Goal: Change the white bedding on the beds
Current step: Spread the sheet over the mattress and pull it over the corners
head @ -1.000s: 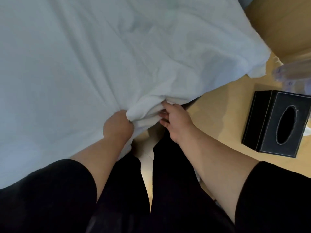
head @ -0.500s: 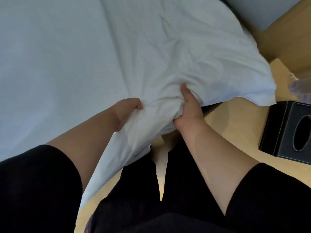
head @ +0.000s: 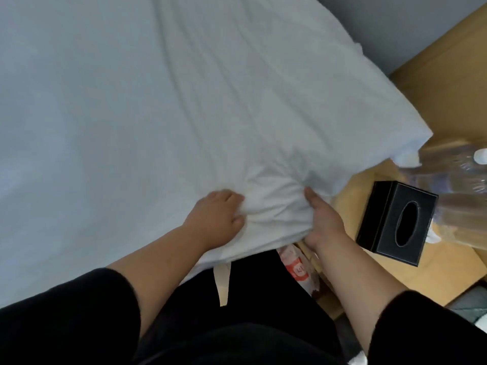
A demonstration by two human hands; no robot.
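A white pillow in its white case lies on the bed, over the white sheet, reaching to the bed's right edge. My left hand grips the bunched near end of the case from the left, fingers curled into the folds. My right hand holds the same bunched end from the right, thumb up against the fabric and fingers hidden under it. A white fabric strip hangs down from the near edge in front of my dark clothes.
A wooden bedside table stands right of the bed with a black tissue box and clear plastic bottles on it. A red and white plastic bag sits between my legs and the table. A grey wall is at the top right.
Both hands have pushed the bunched end of the pillowcase further onto the bed and spread apart. The pillow lies flatter and the view has shifted left and forward.
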